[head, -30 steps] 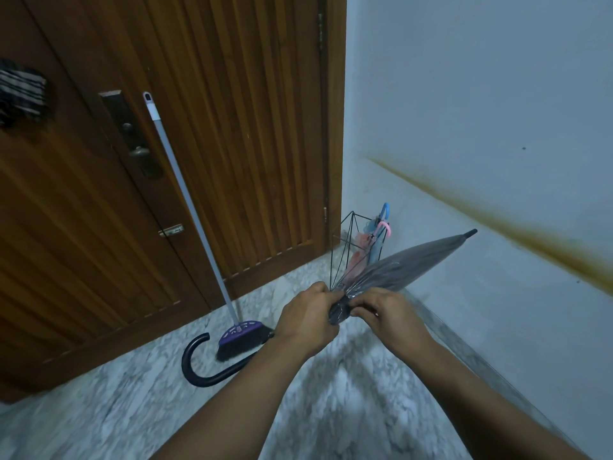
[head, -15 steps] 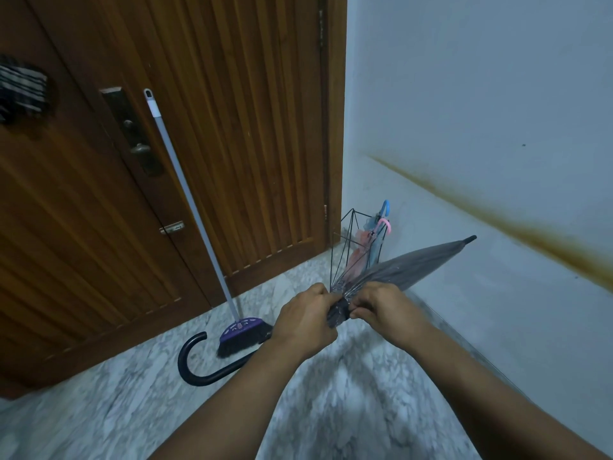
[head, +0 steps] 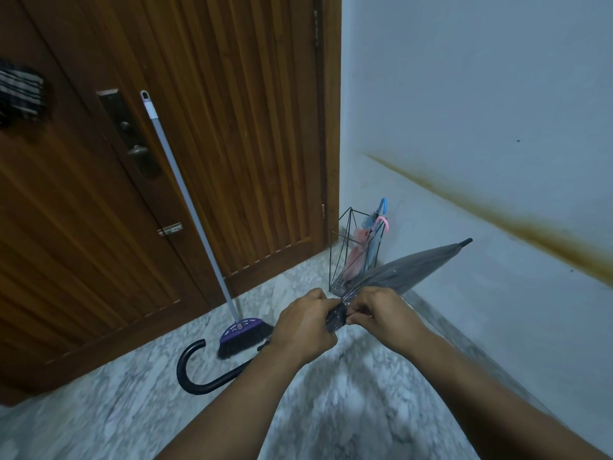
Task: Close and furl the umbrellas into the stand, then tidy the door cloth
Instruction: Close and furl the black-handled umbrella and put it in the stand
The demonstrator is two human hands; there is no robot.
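A tall brown wooden door (head: pixel 185 144) with vertical slats fills the upper left, meeting a pale blue-grey painted wall (head: pixel 481 111) at the corner; a rusty brown stain (head: pixel 517 224) runs diagonally across the wall. Below both spreads a grey-and-white marbled stone floor (head: pixel 109 413).

Leaning against the door is a long-handled broom with a grey pole and purple head (head: pixel 185 207), its dark bristles resting on the floor near the door's lower edge. A dark metal lock plate with a lever handle (head: pixel 132 137) sits on the door to the left of the pole. At the door's far left edge hangs a black-and-white striped cloth (head: pixel 20 91), partly cut off by the frame.

In the corner where door and wall meet stands a black wire-frame umbrella stand (head: pixel 345 254), holding folded umbrellas with a blue curved handle (head: pixel 382 206) and a pink curved handle (head: pixel 381 224).

A closed grey umbrella (head: pixel 411 267) is held in the air in front of the stand, its black tip pointing up and right toward the wall, its black hooked handle (head: pixel 195 370) low over the floor beside the broom head. The left hand (head: pixel 305 323) is wrapped closed around the gathered canopy near its lower end. The right hand (head: pixel 384 313) touches it from the other side, fingers pinching the fabric just beside the left hand.
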